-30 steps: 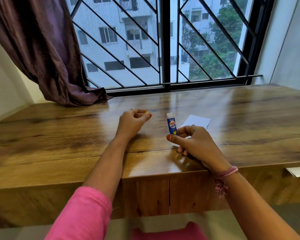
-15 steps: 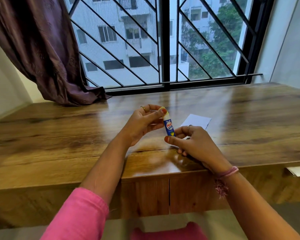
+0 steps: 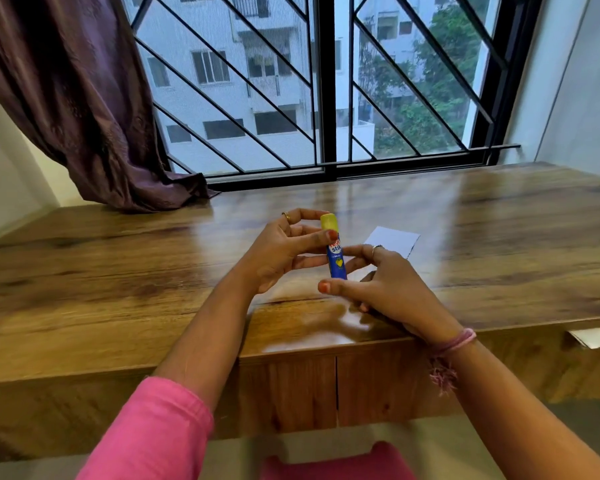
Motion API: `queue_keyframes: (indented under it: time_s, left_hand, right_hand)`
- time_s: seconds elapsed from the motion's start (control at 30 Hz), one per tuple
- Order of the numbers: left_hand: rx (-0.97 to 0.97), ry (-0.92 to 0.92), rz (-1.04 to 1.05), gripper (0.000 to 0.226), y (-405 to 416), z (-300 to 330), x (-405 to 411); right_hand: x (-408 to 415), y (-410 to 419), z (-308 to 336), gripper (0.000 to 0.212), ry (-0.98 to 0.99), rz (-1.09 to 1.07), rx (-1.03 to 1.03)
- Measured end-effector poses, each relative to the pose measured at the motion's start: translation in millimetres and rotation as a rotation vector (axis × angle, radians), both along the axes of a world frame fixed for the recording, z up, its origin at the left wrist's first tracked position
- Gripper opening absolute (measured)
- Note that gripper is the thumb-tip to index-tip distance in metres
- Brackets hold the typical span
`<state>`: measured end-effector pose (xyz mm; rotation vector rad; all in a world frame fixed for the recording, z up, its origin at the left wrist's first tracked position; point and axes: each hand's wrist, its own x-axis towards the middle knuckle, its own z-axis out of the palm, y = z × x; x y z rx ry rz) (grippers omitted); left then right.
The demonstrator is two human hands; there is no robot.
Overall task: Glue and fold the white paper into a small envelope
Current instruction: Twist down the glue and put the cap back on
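A blue glue stick (image 3: pixel 336 262) with a yellow cap (image 3: pixel 328 221) stands upright just above the wooden table (image 3: pixel 118 271), held between both hands. My right hand (image 3: pixel 390 287) pinches its lower end between thumb and fingers. My left hand (image 3: pixel 279 252) holds its upper part, the thumb tip just under the cap. The small white paper (image 3: pixel 395 240) lies flat on the table behind my right hand, which partly hides it.
A purple curtain (image 3: pixel 84 98) hangs at the back left, its end lying on the table. A barred window (image 3: pixel 326 98) runs along the table's far edge. Another white slip (image 3: pixel 596 337) sticks out under the table's front edge at the right.
My left hand lifted off the table with the yellow cap and came over to the glue stick. The stick's white top is now covered by the cap. My right hand stayed almost still.
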<state>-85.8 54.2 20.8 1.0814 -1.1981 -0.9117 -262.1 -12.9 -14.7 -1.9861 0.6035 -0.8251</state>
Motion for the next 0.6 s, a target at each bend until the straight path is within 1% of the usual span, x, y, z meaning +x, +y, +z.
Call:
queue_keyframes:
  time_s: [0.07, 0.1, 0.17, 0.27, 0.33, 0.43, 0.6]
  left_hand:
    - [0.005, 0.000, -0.003, 0.041, 0.5, -0.1, 0.3]
    - [0.009, -0.005, -0.006, 0.040, 0.6, -0.1, 0.1]
    - [0.017, -0.023, -0.013, 0.040, 1.3, 0.0, -0.3]
    - [0.019, -0.038, -0.031, 0.040, 1.5, 0.2, -1.2]
    - [0.020, -0.032, -0.034, 0.037, 1.6, 0.4, -1.0]
    - [0.023, -0.043, -0.031, 0.036, 2.1, 0.0, -0.4]
    - [0.040, -0.048, -0.015, 0.038, 2.1, 0.1, -0.7]
  right_hand:
    - [-2.6, -2.6, 2.5, 0.096, 0.056, 0.036, -0.037]
    - [-5.2, -4.5, 5.1, 0.105, 0.078, 0.047, -0.092]
    - [-10.3, -8.9, 11.6, 0.113, 0.116, 0.059, -0.287]
    - [-13.8, -15.0, 23.1, 0.116, 0.201, 0.110, -0.559]
    - [-11.9, -17.6, 29.6, 0.117, 0.263, 0.127, -0.642]
    - [-6.5, -19.5, 33.1, 0.114, 0.311, 0.146, -0.684]
    - [-1.1, -21.0, 25.1, 0.103, 0.219, 0.141, -0.660]
